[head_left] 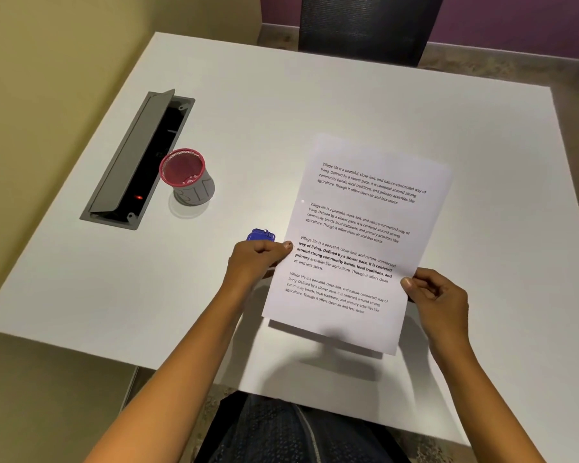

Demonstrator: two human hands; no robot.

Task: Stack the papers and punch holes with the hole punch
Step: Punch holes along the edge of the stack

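A stack of white printed papers (358, 235) is lifted above the white table (281, 111), its near edge casting a shadow on the tabletop. My left hand (256, 262) pinches the stack's left edge, thumb on top. My right hand (438, 295) grips the right edge near the bottom corner. A small hole shows in the left margin of the top sheet. The blue hole punch (260, 235) lies on the table just behind my left hand, partly hidden by it.
A red mesh cup (186, 177) stands left of centre, beside an open grey cable tray (137, 162) set into the tabletop. A dark chair (368, 25) stands at the far side. My legs sit under the near edge.
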